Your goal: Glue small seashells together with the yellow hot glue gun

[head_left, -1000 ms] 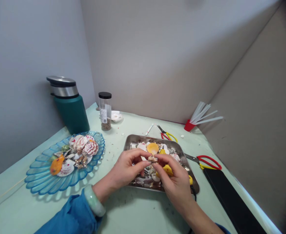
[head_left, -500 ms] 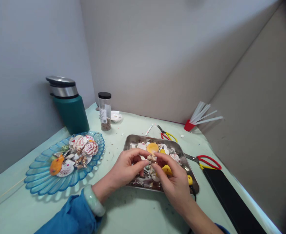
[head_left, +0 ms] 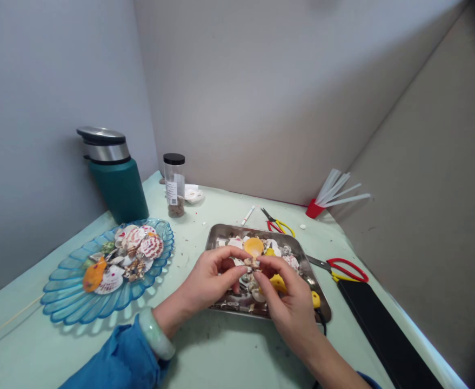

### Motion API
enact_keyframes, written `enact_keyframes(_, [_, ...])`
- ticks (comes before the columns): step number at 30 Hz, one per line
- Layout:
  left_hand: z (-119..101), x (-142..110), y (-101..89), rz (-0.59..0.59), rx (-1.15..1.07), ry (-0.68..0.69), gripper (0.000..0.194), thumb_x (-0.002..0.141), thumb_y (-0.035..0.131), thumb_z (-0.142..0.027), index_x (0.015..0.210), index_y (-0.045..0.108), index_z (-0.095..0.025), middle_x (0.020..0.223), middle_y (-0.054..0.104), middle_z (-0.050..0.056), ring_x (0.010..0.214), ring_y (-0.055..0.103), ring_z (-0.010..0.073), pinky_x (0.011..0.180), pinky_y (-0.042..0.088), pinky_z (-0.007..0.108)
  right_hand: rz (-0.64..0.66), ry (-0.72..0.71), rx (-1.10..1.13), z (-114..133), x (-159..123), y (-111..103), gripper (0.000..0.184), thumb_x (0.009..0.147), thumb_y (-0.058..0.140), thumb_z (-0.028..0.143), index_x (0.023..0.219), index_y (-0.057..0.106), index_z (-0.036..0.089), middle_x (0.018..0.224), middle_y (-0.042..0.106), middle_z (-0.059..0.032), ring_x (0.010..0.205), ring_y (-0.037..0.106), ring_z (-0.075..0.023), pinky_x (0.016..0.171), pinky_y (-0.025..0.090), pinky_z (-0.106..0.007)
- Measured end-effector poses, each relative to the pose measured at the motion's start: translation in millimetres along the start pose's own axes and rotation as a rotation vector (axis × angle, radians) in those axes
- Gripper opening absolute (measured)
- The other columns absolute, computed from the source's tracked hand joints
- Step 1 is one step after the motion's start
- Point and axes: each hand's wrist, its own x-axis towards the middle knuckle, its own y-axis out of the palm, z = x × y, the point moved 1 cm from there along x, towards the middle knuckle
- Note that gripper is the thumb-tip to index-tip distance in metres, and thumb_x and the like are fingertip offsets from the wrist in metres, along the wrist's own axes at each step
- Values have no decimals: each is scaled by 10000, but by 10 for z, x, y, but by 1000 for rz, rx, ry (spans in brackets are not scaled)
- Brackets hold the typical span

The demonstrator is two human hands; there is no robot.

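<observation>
Over the metal tray (head_left: 213, 237), a small brownish seashell (head_left: 252, 263) is pinched between the fingertips of both hands. My left hand (head_left: 216, 273) holds it from the left, thumb and forefinger closed. From the right, my right hand (head_left: 288, 289) grips the same shell with thumb and forefinger. Below them the tray holds several shells, among them a yellow-orange scallop shell (head_left: 254, 247). A yellow tool with a black cord (head_left: 315, 299) lies partly behind my right hand, so its shape is largely hidden.
At left stands a blue scalloped plate (head_left: 65, 292) heaped with shells, before a teal bottle (head_left: 119, 186). A lidded jar (head_left: 174, 186) is at the back. Scissors (head_left: 275, 221), larger scissors (head_left: 346, 269), a black slab (head_left: 383, 329) and a red cup of translucent sticks (head_left: 314, 208) lie rightward.
The small shell has been turned slightly between the fingertips and now shows a flatter side. Both hands stay in nearly the same place; all else is unchanged.
</observation>
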Motion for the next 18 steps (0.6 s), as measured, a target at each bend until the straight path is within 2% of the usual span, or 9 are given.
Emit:
enact_keyframes(8, [9, -5, -12, -1, 99, 48, 214, 838, 591, -260, 1013, 634, -146, 639, 574, -17, 509, 556, 93, 518, 451, 207, -16, -34, 50, 27, 8, -2, 135, 891, 548, 139, 987, 599, 219, 910, 641, -20, 831, 602, -157, 758, 461, -278])
enact_keyframes(18, [0, -28, -9, -22, 230, 128, 190, 850, 572, -254, 991, 643, -148, 845, 669, 52, 519, 580, 86, 522, 462, 214, -39, -75, 92, 29, 14, -2, 123, 860, 580, 105, 922, 621, 203, 883, 659, -34, 848, 621, -176, 799, 474, -321])
